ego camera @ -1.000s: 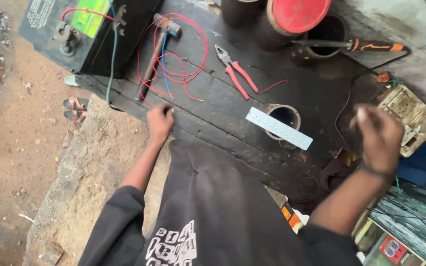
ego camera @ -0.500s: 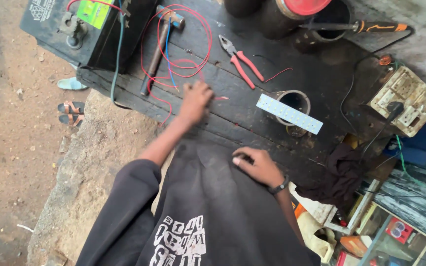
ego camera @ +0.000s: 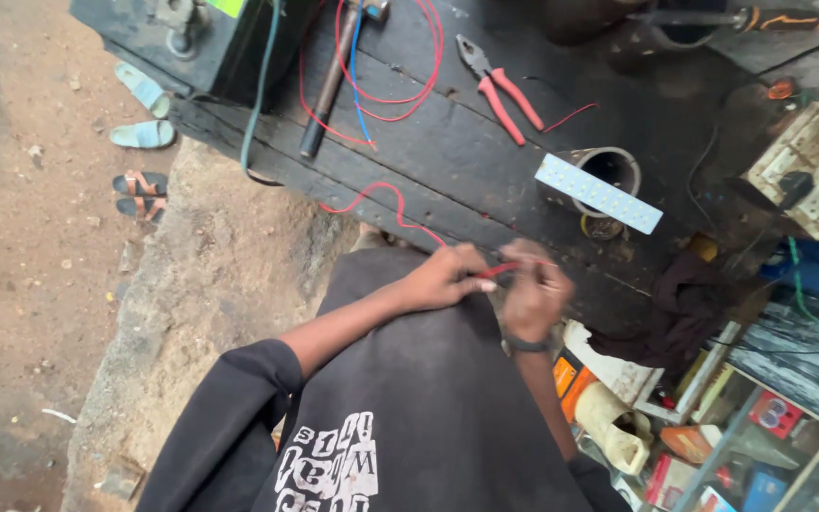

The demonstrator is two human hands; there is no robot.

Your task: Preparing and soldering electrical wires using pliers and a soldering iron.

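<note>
At centre frame, both hands pinch a red wire [ego camera: 400, 204] between them, left hand [ego camera: 447, 277] and right hand [ego camera: 533, 296] seemingly touching, at the dark worktop's [ego camera: 485, 161] near edge.

A dark wooden bench [ego camera: 485, 161] carries red-handled pliers [ego camera: 500, 87], a hammer [ego camera: 331, 83], looped red wire [ego camera: 400, 95], a white LED strip [ego camera: 598, 193] — and a black battery [ego camera: 203, 40].
</note>
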